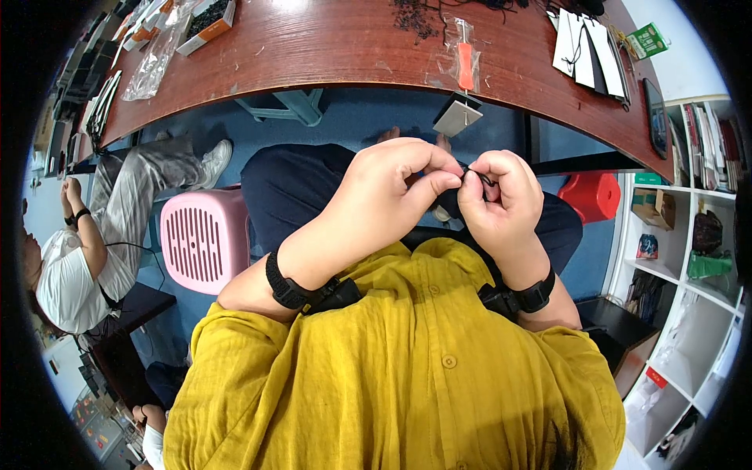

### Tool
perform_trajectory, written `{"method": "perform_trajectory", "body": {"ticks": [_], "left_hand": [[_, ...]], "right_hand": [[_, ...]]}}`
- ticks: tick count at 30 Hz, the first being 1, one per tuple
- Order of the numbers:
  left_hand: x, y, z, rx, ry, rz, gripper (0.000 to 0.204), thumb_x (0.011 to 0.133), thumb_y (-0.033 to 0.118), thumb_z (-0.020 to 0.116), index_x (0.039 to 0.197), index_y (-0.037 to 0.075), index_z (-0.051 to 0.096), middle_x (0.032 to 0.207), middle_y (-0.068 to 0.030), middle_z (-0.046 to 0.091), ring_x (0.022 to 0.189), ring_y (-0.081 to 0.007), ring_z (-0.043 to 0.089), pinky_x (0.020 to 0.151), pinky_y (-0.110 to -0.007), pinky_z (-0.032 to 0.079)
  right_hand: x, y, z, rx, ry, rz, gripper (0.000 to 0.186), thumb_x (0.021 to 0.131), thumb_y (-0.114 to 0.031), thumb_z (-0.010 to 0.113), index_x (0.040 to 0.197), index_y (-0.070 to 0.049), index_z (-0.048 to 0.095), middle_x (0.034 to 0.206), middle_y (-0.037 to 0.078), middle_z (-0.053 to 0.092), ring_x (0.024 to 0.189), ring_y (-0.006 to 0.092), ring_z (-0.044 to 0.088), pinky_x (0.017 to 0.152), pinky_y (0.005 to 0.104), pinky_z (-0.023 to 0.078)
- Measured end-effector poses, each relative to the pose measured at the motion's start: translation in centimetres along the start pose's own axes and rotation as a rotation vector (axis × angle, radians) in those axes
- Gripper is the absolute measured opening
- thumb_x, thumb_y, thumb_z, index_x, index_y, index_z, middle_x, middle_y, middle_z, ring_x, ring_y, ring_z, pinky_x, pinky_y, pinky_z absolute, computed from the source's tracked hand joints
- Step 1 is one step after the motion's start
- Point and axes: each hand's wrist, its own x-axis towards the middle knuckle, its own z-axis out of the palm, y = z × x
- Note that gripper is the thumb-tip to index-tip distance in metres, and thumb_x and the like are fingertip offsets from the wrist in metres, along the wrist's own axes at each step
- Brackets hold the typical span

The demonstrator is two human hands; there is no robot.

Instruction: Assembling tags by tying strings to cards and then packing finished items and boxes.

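Note:
My left hand (392,192) and my right hand (505,204) meet over my lap, both closed on a thin black cord (486,181), with thumbs and forefingers pinching it close together. Part of the cord is hidden by my fingers. Beyond them, at the wooden table's (313,51) near edge, is a tool with an orange handle (465,66) and a square metal plate (458,113) that sticks out past the edge.
White tags (576,47), black cord pieces (415,16), plastic bags (149,74) and boxes (207,31) lie on the table. Stools, pink (200,239) and red (591,196), flank me. A co-worker (78,282) sits left; white shelves (666,329) stand right.

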Motion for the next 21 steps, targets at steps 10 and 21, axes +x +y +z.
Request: {"method": "perform_trajectory", "body": {"ticks": [10, 21], "left_hand": [[0.0, -0.5, 0.4, -0.301, -0.040, -0.132, 0.011, 0.086, 0.002, 0.058, 0.096, -0.001, 0.060, 0.080, -0.0004, 0.060, 0.074, -0.0053, 0.055, 0.067, -0.020, 0.046], [0.0, -1.1, 0.3, -0.481, -0.070, -0.202, 0.006, 0.088, 0.005, 0.057, 0.093, 0.002, 0.055, 0.082, -0.0003, 0.057, 0.076, -0.0073, 0.057, 0.069, -0.021, 0.046]], "right_hand": [[0.0, 0.0, -0.3, 0.058, -0.016, -0.064, 0.015, 0.068, 0.000, 0.066, 0.077, -0.006, 0.056, 0.062, 0.005, 0.051, 0.045, 0.0149, 0.046, 0.043, 0.0255, 0.037], [-0.3, 0.3, -0.7, 0.163, -0.019, 0.065, 0.008, 0.077, -0.002, 0.068, 0.084, -0.001, 0.064, 0.071, 0.007, 0.060, 0.058, 0.0096, 0.057, 0.052, 0.0200, 0.043]]}}
